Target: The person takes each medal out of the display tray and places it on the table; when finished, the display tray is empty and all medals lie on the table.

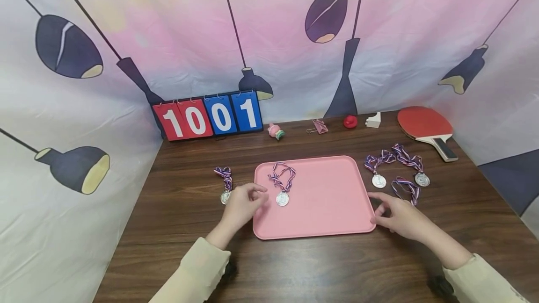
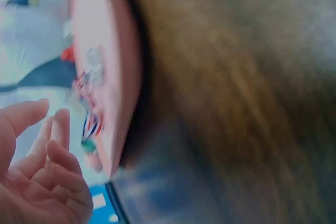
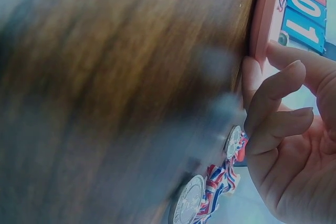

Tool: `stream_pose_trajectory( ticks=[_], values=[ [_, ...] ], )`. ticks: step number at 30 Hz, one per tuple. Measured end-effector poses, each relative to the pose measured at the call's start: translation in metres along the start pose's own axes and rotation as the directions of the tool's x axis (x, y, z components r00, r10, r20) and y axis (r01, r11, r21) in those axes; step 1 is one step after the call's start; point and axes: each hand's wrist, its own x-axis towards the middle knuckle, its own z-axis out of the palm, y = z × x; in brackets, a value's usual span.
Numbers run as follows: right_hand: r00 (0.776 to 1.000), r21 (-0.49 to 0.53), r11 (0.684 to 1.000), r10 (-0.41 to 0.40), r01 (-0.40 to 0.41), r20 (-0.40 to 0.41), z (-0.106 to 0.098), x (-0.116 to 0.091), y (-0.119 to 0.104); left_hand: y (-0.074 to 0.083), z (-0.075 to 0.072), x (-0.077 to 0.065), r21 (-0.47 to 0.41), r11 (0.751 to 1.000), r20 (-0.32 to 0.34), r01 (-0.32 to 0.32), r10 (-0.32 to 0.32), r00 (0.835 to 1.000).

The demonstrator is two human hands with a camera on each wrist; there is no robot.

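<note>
A pink tray (image 1: 324,200) lies on the table, with a silver medal (image 1: 282,198) and its striped ribbon on its left part. My right hand (image 1: 397,215) pinches the tray's right rim between thumb and finger, as the right wrist view shows. Beside the left rim is my left hand (image 1: 244,205), its fingers loosely bent and holding nothing; in the left wrist view they look apart from the tray. Another medal (image 1: 225,197) lies left of the tray, partly behind that hand. To the right are two medals (image 1: 379,181) with ribbons and a third ribbon (image 1: 407,190) whose disc is hidden.
A flip scoreboard (image 1: 207,115) showing 10 and 01 stands at the back left. Along the back edge sit a small pink figure (image 1: 275,132), a pink binder clip (image 1: 319,126), a red duck (image 1: 350,121), a white block (image 1: 373,120) and a table tennis paddle (image 1: 425,124).
</note>
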Motion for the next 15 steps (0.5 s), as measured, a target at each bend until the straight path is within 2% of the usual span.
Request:
stream_pose_trajectory(
  ticks=[3, 6, 15],
  values=[
    [1.000, 0.001, 1.000, 0.002, -0.002, 0.000, 0.000, 0.000, 0.000, 0.002, 0.012, 0.001, 0.065, 0.996, 0.042, -0.059, 0.056, 0.998],
    [1.000, 0.002, 1.000, 0.005, -0.005, -0.001, -0.001, 0.000, 0.000, 0.004, 0.020, 0.004, 0.084, 0.992, 0.078, -0.093, 0.087, 0.993],
    [1.000, 0.013, 1.000, 0.004, -0.004, 0.003, 0.000, 0.000, 0.001, 0.003, 0.032, 0.009, 0.118, 0.991, 0.142, -0.069, 0.052, 0.988]
  ],
)
